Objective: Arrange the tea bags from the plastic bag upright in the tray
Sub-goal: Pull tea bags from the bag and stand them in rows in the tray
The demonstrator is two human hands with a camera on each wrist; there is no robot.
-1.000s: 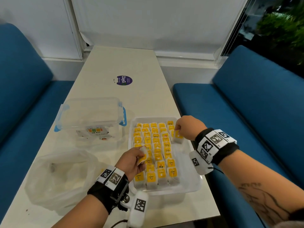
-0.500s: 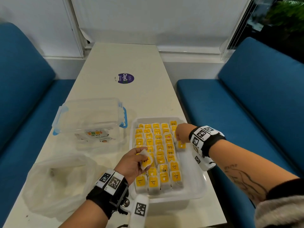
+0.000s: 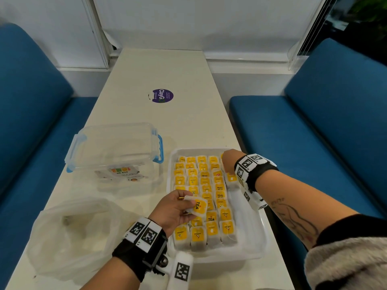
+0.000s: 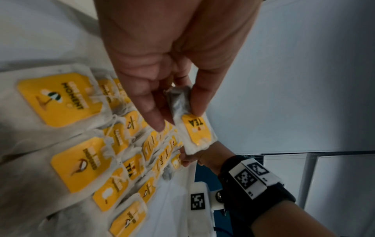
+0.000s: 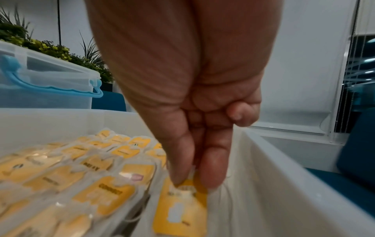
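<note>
At the near end of the worktop [image 3: 188, 114], a white tray [image 3: 254, 240] holds four full columns of yellow-tagged tea bags [image 3: 206, 197], each leaning on its neighbour, an arrangement that likely keeps them from toppling. Right hand [image 3: 230, 161]: reaches to the far right of the tray, where thumb and fingertips [image 5: 211, 173] pinch the top of a placed bag [image 5: 182, 206] that begins a fifth column along the tray's right wall; this grip appears intended to seat the bag upright and steady it, since it has no near neighbour to lean on. Left hand [image 3: 173, 210]: hovers above the near rows and pinches a spare bag [image 3: 198, 207] marked "TEA" between thumb and fingers, tag outward, apparently held ready as the next piece for the open column. Beside the tray on the left, a crumpled plastic bag [image 3: 69, 235] lies with its mouth open toward the person, within easy reach of the left hand; whether any bags remain inside cannot be told. Behind it stands a clear lidded box [image 3: 114, 147] with blue clasps, apart from the tray. A round purple sticker [image 3: 163, 95] marks the middle of the worktop. Judged from the near-filled tray, the task is well advanced.
</note>
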